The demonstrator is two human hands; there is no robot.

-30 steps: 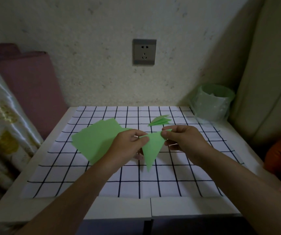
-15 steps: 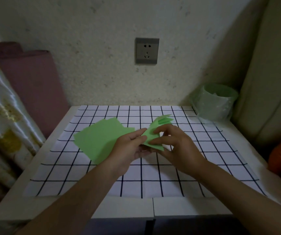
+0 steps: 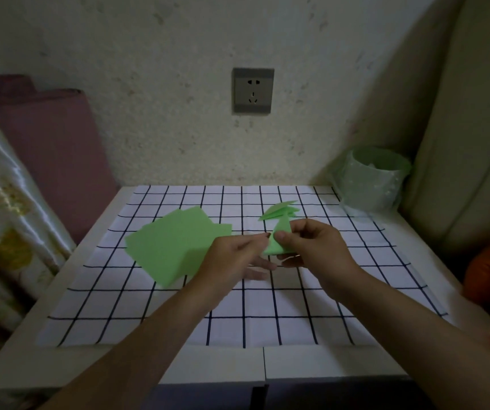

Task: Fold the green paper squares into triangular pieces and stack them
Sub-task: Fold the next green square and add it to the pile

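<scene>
A small green paper triangle [image 3: 279, 238], folded narrow with its tip pointing away from me, is held above the middle of the checked cloth. My right hand [image 3: 312, 250] pinches its right edge between thumb and fingers. My left hand [image 3: 235, 258] touches its left edge with fingertips, fingers fairly straight. Left of the hands lies a fanned pile of flat green paper squares [image 3: 172, 247]. Behind the held piece sits a small stack of folded green triangles [image 3: 280, 211].
The white cloth with dark grid lines [image 3: 267, 321] covers a white table. A green plastic-lined bin [image 3: 374, 179] stands at the back right corner. A wall socket [image 3: 252, 90] is behind. A pink roll and a curtain are at the left, an orange object at the right.
The held paper went from a wide hanging triangle to a smaller, narrower folded one. Both hands came together around it and shifted slightly right, toward the folded stack.
</scene>
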